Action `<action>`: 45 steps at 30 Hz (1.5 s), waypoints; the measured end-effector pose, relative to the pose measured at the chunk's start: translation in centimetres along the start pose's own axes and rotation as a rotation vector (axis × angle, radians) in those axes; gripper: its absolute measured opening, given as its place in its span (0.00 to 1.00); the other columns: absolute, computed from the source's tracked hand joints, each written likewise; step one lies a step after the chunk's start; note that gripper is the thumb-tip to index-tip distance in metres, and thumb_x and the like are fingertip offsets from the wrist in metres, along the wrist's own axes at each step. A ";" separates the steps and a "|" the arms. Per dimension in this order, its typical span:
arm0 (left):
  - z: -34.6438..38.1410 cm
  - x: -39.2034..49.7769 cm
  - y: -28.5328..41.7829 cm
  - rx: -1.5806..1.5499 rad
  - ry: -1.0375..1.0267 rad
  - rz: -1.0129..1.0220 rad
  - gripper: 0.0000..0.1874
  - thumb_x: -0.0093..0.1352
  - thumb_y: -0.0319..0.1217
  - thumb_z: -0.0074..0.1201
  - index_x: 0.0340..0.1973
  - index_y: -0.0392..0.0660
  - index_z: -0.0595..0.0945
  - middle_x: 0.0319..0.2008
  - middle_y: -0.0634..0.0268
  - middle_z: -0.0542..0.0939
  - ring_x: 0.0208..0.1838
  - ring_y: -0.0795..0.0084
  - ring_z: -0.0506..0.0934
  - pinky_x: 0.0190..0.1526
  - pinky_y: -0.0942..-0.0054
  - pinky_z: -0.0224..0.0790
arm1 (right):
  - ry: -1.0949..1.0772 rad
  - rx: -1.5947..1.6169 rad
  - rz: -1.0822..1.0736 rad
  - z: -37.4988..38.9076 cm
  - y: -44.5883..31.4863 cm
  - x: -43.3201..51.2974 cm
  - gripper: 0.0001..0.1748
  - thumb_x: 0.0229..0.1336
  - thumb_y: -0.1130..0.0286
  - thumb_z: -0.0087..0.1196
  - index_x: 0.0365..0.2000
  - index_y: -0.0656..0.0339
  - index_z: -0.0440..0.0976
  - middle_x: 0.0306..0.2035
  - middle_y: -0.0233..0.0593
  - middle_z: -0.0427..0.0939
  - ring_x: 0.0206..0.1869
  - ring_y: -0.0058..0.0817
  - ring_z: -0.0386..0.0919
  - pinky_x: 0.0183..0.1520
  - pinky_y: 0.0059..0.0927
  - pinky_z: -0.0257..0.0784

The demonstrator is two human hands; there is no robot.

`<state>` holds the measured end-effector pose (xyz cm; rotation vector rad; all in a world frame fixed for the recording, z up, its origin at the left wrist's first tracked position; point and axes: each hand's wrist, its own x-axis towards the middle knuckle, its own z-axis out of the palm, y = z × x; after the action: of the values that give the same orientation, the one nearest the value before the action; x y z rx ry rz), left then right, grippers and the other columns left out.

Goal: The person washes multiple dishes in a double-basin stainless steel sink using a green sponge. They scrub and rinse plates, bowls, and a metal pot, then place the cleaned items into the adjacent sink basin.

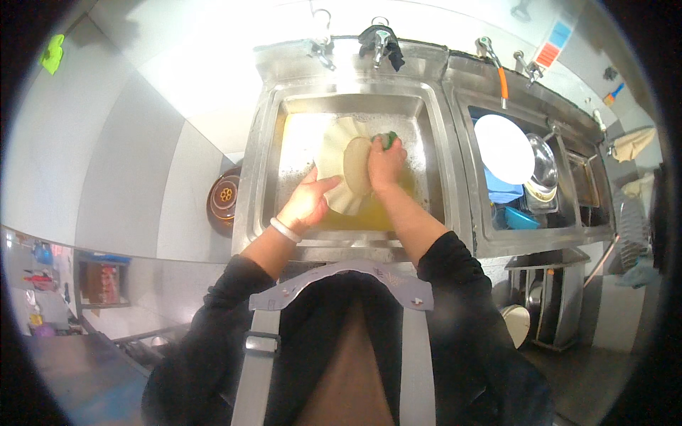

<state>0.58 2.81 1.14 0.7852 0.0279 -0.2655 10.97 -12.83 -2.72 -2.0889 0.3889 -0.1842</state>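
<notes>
My left hand [306, 202] grips a pale cream dish with a fluted rim [331, 149] by its left side, the thumb lying over its surface. The dish is tilted on edge inside a stainless steel sink basin [269, 165]. Against the far right part of the dish, my right hand [387, 166] holds a green scrubbing pad [392, 138]; the fingers partly hide it. Yellowish liquid [351, 221] covers the near part of the basin floor, below the dish.
Two taps, one draped with a black cloth [395, 50], stand behind the basin. To the right, a second sink holds a white plate [503, 149], a steel bowl [543, 162] and a blue bowl [519, 218]. An orange hose [503, 82] hangs above it. A brown jar [224, 199] stands left.
</notes>
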 end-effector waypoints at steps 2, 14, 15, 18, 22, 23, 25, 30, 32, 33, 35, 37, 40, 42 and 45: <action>0.1 0.3 -0.4 0.036 0.071 -0.016 0.26 0.72 0.22 0.47 0.66 0.44 0.64 0.61 0.59 0.72 0.62 0.61 0.72 0.62 0.61 0.66 | 0.069 0.039 -0.123 0.8 -1.5 -1.2 0.31 0.62 0.53 0.49 0.58 0.67 0.66 0.55 0.63 0.69 0.58 0.56 0.67 0.61 0.49 0.63; -3.0 1.0 0.6 -0.145 0.078 0.076 0.28 0.78 0.45 0.39 0.67 0.39 0.63 0.62 0.56 0.71 0.63 0.62 0.72 0.66 0.61 0.63 | -0.266 0.160 -0.685 -0.2 -1.3 -7.9 0.22 0.58 0.64 0.57 0.51 0.63 0.70 0.48 0.53 0.70 0.54 0.51 0.68 0.58 0.43 0.66; -2.9 0.8 0.7 -0.168 0.083 0.072 0.28 0.78 0.45 0.40 0.66 0.39 0.63 0.63 0.56 0.71 0.64 0.62 0.71 0.66 0.60 0.63 | -0.252 0.147 -0.722 -0.4 -0.5 -7.4 0.22 0.58 0.64 0.57 0.51 0.63 0.70 0.49 0.52 0.69 0.55 0.51 0.68 0.58 0.43 0.66; -2.1 -0.1 0.7 -0.183 0.115 0.028 0.28 0.78 0.44 0.41 0.66 0.39 0.63 0.65 0.55 0.69 0.66 0.61 0.70 0.67 0.58 0.62 | -0.155 0.002 -0.460 -0.5 0.7 -3.3 0.24 0.55 0.65 0.58 0.51 0.64 0.68 0.52 0.55 0.67 0.54 0.50 0.70 0.56 0.46 0.68; -1.3 -0.6 0.1 -0.172 0.074 0.028 0.27 0.78 0.42 0.42 0.65 0.38 0.64 0.65 0.55 0.69 0.66 0.61 0.69 0.67 0.58 0.62 | -0.161 -0.073 -0.292 -0.8 0.2 -0.4 0.26 0.59 0.63 0.54 0.55 0.65 0.65 0.55 0.56 0.65 0.56 0.51 0.68 0.60 0.46 0.66; -1.3 -0.4 -0.2 -0.183 0.037 0.040 0.26 0.78 0.42 0.42 0.65 0.37 0.64 0.64 0.54 0.69 0.66 0.61 0.70 0.67 0.58 0.62 | -0.181 -0.109 -0.286 -0.9 -0.1 -0.4 0.26 0.61 0.63 0.53 0.56 0.65 0.64 0.56 0.56 0.63 0.57 0.52 0.68 0.61 0.46 0.65; -1.6 -0.1 -0.2 -0.139 0.088 -0.001 0.26 0.78 0.41 0.42 0.65 0.37 0.64 0.64 0.54 0.70 0.65 0.61 0.70 0.67 0.58 0.63 | -0.192 -0.180 -0.392 -0.7 -0.8 -2.1 0.25 0.60 0.63 0.53 0.55 0.64 0.65 0.55 0.52 0.66 0.57 0.50 0.68 0.60 0.44 0.66; -2.8 0.7 -0.1 -0.174 0.098 0.010 0.25 0.78 0.39 0.43 0.64 0.36 0.64 0.63 0.53 0.70 0.64 0.60 0.71 0.66 0.58 0.64 | -0.337 0.023 -0.879 0.6 -1.5 -5.0 0.22 0.58 0.67 0.56 0.53 0.56 0.68 0.51 0.47 0.68 0.57 0.46 0.69 0.58 0.42 0.67; -3.1 0.4 0.1 -0.166 0.149 -0.014 0.24 0.78 0.38 0.43 0.64 0.36 0.64 0.63 0.53 0.70 0.64 0.60 0.71 0.66 0.58 0.64 | -0.317 0.010 -0.815 0.6 -1.2 -4.3 0.22 0.57 0.69 0.57 0.52 0.54 0.69 0.50 0.46 0.68 0.56 0.46 0.69 0.58 0.42 0.68; -3.0 0.2 0.2 -0.169 0.087 -0.018 0.24 0.78 0.37 0.42 0.64 0.36 0.64 0.63 0.53 0.70 0.64 0.60 0.71 0.66 0.58 0.64 | -0.309 0.010 -0.793 0.6 -1.0 -3.7 0.21 0.57 0.69 0.57 0.52 0.53 0.69 0.49 0.46 0.68 0.56 0.46 0.69 0.57 0.42 0.68; -2.7 -0.1 0.2 -0.163 0.037 -0.013 0.23 0.78 0.36 0.42 0.64 0.36 0.64 0.63 0.52 0.70 0.64 0.60 0.71 0.66 0.58 0.64 | -0.207 0.071 -0.586 0.0 -0.7 -2.0 0.21 0.56 0.70 0.57 0.51 0.54 0.69 0.49 0.47 0.69 0.55 0.47 0.69 0.57 0.41 0.67; -2.3 -0.3 0.2 -0.128 0.060 -0.021 0.23 0.78 0.36 0.42 0.64 0.36 0.64 0.63 0.52 0.70 0.64 0.59 0.71 0.66 0.58 0.64 | -0.149 0.105 -0.465 -0.4 -0.7 -1.5 0.21 0.56 0.70 0.57 0.50 0.55 0.69 0.49 0.47 0.69 0.55 0.48 0.69 0.57 0.41 0.67; -1.9 -0.1 0.1 -0.136 0.069 -0.019 0.23 0.78 0.35 0.42 0.64 0.36 0.64 0.63 0.52 0.70 0.64 0.59 0.72 0.66 0.57 0.65 | -0.176 0.092 -0.501 -0.5 -1.1 -2.4 0.20 0.55 0.70 0.57 0.49 0.56 0.69 0.50 0.48 0.68 0.54 0.48 0.69 0.57 0.42 0.66; -2.0 0.1 0.2 -0.137 0.093 -0.025 0.23 0.78 0.35 0.42 0.64 0.37 0.64 0.63 0.53 0.70 0.63 0.59 0.72 0.66 0.57 0.65 | -0.250 0.082 -0.658 0.0 -1.3 -3.8 0.20 0.55 0.71 0.57 0.49 0.57 0.68 0.50 0.49 0.68 0.55 0.48 0.69 0.58 0.42 0.66; -2.4 0.2 0.2 -0.104 0.131 -0.049 0.22 0.78 0.35 0.43 0.64 0.37 0.65 0.63 0.54 0.70 0.63 0.59 0.72 0.66 0.57 0.65 | -0.286 0.205 -0.860 0.3 -1.5 -3.8 0.21 0.53 0.69 0.60 0.48 0.57 0.69 0.50 0.51 0.70 0.54 0.51 0.70 0.57 0.46 0.67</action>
<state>0.98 4.59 -0.39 0.6982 0.1833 -0.2568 7.80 -10.50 -1.51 -1.9174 -0.6914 -0.3993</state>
